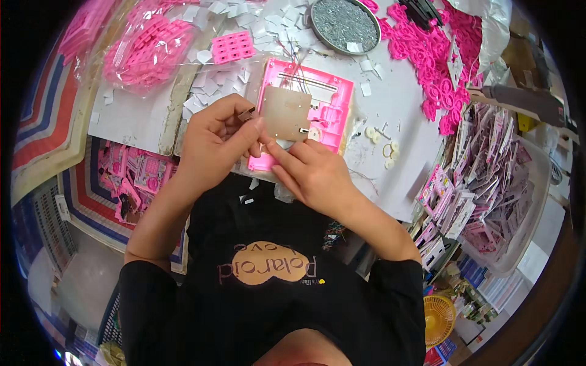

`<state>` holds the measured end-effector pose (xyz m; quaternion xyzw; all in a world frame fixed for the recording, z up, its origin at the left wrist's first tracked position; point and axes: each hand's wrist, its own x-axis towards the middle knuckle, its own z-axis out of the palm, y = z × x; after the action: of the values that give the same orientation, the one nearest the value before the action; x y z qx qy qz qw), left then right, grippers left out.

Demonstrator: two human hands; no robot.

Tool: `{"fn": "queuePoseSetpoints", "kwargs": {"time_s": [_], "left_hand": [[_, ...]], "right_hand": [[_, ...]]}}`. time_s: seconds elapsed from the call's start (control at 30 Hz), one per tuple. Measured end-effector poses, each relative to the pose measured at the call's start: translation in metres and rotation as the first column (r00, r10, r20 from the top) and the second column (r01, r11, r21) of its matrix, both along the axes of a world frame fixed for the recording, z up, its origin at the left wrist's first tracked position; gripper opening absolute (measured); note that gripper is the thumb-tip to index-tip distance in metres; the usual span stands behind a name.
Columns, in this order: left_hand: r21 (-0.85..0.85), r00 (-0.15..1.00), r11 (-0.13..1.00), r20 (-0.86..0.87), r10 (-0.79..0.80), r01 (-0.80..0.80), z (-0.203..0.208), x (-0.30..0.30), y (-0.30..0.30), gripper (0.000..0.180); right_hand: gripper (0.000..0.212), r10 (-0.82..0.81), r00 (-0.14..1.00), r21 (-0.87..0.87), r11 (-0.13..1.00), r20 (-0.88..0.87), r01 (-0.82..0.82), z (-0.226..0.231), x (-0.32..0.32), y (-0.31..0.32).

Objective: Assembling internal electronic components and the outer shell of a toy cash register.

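A pink plastic housing lies in front of me on the table, with a flat grey-tan plate over its middle and thin wires at its far end. My left hand is closed at the housing's left edge, a small dark brown piece between its fingers. My right hand rests over the near edge of the housing, its fingers bent and close together. One right fingertip meets the left thumb and fingers there. What the right fingers hold, if anything, is hidden.
Farther off stand a round tin of small screws, a pink button pad and scattered white paper squares. Pink ring-shaped parts heap at the right. Beside the table, a clear bin holds printed panels. A power tool juts in at right.
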<state>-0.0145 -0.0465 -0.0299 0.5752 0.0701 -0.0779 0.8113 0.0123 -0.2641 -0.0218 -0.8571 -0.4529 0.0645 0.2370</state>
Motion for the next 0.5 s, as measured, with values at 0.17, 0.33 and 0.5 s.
{"fn": "queuePoseSetpoints", "kwargs": {"time_s": [0.17,0.33,0.5], "left_hand": [[0.372,0.984,0.928,0.165,-0.063,-0.003,0.012,0.002,-0.010,0.012],[0.599,0.940,0.799,0.242,-0.239,0.048,0.014,0.001,-0.012,0.011],[0.584,0.914,0.792,0.199,-0.353,0.178,0.020,0.006,-0.023,0.013]], "right_hand": [[0.035,-0.010,0.999,-0.045,0.999,0.045,0.012,0.004,-0.002,0.002],[0.039,-0.143,0.980,0.300,0.937,-0.138,0.179,0.024,0.019,-0.026],[0.036,-0.044,0.996,0.359,0.933,0.077,0.014,0.020,0.024,-0.027]]}}
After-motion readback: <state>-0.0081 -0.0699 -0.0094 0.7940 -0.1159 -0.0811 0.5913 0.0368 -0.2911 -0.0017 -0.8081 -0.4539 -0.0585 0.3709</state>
